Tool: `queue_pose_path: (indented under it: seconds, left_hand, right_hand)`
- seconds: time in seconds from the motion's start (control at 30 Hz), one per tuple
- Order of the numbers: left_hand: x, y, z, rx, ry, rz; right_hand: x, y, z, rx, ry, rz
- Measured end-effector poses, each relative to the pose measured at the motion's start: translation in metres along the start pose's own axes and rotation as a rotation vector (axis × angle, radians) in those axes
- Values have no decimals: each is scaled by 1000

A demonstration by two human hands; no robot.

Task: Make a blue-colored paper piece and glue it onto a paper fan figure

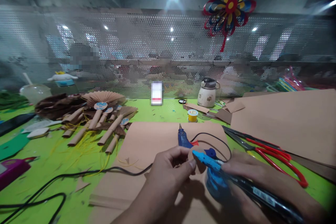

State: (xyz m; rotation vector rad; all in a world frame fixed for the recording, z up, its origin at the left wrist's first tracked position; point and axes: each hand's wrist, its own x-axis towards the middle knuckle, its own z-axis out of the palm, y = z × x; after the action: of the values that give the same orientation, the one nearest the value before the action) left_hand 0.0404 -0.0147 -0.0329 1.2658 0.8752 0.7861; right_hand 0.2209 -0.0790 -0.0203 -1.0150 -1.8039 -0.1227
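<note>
Between its thumb and fingers my left hand (pixel 172 171) pinches a small round piece of brown paper (pixel 195 154). A black marker (pixel 259 192) with a blue tip end is gripped in my right hand (pixel 262 175), which is partly blurred. The blue end (pixel 206 161) overlaps the paper disc in view; whether it touches cannot be told. Below it, close to my right fingers, is a blurred blue object (pixel 217 183) whose kind is unclear. Just beyond my hands a blue glue gun (pixel 183 138) rests on a brown paper sheet (pixel 152 136).
Paper fans with rolled handles (pixel 96 119) and yellow strings lie at the left. Red-handled scissors (pixel 278 168) sit at the right beside large brown paper (pixel 286 122). A yellow thread spool (pixel 192 115), a phone (pixel 156 93) and a bottle (pixel 206 94) stand behind. A black cord (pixel 105 170) crosses the table.
</note>
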Motion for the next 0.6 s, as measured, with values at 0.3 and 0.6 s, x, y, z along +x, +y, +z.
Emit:
queue_pose_path:
  seconds: [0.3,0.6]
  left_hand:
    - [0,1,0,26,15,-14]
    - [-1,2,1,23,21,-15]
  right_hand:
    - [-8,2,2,-48,38,28]
    - [0,5,-6,-33,-92,-36]
